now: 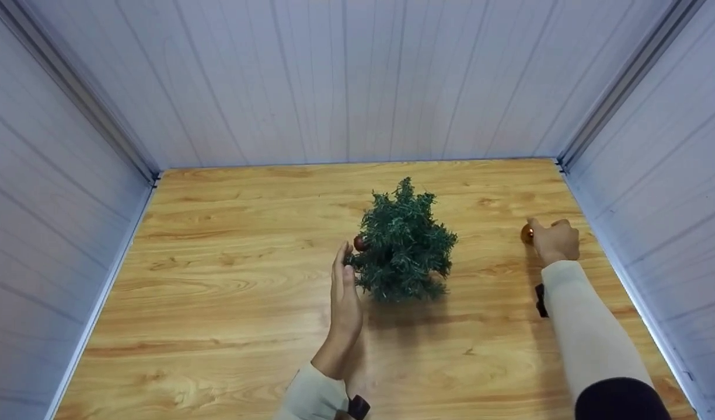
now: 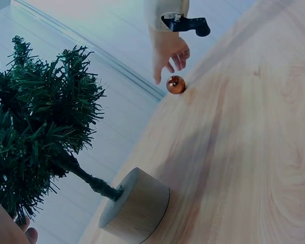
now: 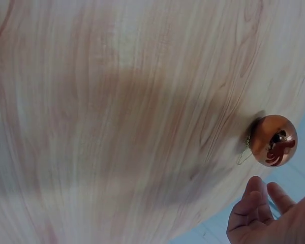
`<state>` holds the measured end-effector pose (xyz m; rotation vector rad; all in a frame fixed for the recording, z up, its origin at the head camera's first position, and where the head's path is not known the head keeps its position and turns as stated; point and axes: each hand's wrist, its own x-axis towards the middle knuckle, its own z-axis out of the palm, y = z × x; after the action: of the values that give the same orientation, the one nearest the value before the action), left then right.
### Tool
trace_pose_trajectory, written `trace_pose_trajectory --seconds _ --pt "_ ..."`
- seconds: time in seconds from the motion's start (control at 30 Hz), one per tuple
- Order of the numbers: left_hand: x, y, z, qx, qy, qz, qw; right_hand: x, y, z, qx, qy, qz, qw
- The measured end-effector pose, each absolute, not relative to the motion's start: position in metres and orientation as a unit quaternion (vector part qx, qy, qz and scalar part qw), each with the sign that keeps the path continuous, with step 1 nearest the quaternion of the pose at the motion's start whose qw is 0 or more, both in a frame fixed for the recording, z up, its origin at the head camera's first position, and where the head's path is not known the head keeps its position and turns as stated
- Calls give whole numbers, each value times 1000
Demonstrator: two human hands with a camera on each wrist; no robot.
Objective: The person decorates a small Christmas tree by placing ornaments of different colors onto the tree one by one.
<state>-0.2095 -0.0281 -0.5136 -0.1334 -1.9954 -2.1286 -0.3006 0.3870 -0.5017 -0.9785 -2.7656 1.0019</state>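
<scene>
A small green artificial Christmas tree [image 1: 405, 242] stands upright on a round wooden base [image 2: 148, 208]. My left hand [image 1: 345, 297] is at the tree's left side, fingers straight, fingertips right at the branches. A dark red bauble [image 1: 360, 242] hangs among the branches beside those fingertips. To the right of the tree, a shiny copper bauble [image 3: 274, 141] with a thin gold string loop [image 3: 244, 155] lies on the tabletop. My right hand [image 1: 557, 240] is close by the copper bauble, fingers loosely bent, with a gap between fingers and bauble in both wrist views.
The wood-grain tabletop [image 1: 217, 280] is enclosed by a pale panelled back wall [image 1: 345, 81], a left wall [image 1: 48, 233] and a right wall [image 1: 655, 204]. My right forearm in its light sleeve [image 1: 590, 326] reaches along the right side.
</scene>
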Motion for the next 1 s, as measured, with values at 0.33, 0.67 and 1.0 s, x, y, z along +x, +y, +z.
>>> trace_pose_trajectory --seconds 0.33,0.67,1.0 --pt "-204 -29 -511 -48 -687 -719 97 -301 387 -515 -300 -906 298 32" --pt "-204 -28 -512 -53 -692 -712 105 -296 388 -520 -294 -907 299 36" --pt "-207 -27 -514 -48 -696 -709 102 -294 386 -521 -306 -896 317 49"
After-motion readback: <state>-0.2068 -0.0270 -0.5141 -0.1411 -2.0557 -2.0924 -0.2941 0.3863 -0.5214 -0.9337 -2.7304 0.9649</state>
